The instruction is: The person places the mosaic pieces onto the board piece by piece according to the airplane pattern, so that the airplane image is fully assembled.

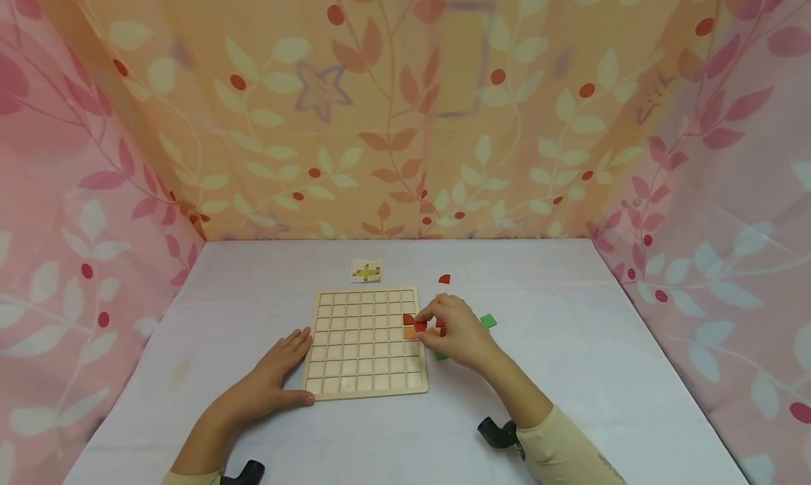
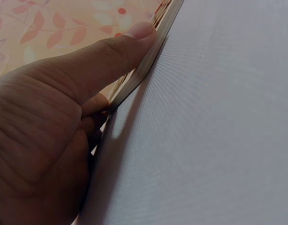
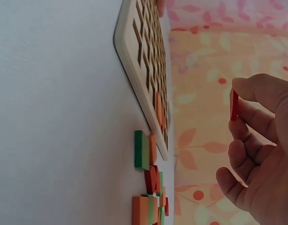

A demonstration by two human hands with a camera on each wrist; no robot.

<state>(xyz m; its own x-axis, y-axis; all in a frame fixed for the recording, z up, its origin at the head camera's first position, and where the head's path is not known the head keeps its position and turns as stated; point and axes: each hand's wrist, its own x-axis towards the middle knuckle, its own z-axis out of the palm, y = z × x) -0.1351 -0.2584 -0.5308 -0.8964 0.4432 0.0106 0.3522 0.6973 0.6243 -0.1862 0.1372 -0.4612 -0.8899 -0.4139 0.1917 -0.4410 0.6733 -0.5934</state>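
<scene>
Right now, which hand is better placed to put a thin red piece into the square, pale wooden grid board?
Probably the right hand: it pinches a red piece near the right edge of the board. The left hand touches its left side.

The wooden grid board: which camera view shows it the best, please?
The head view: there the wooden grid board shows nearly its whole top face, seen from above. The left wrist view shows only a narrow strip of it, touched by the left hand; the right wrist view shows part of it, steeply slanted.
</scene>
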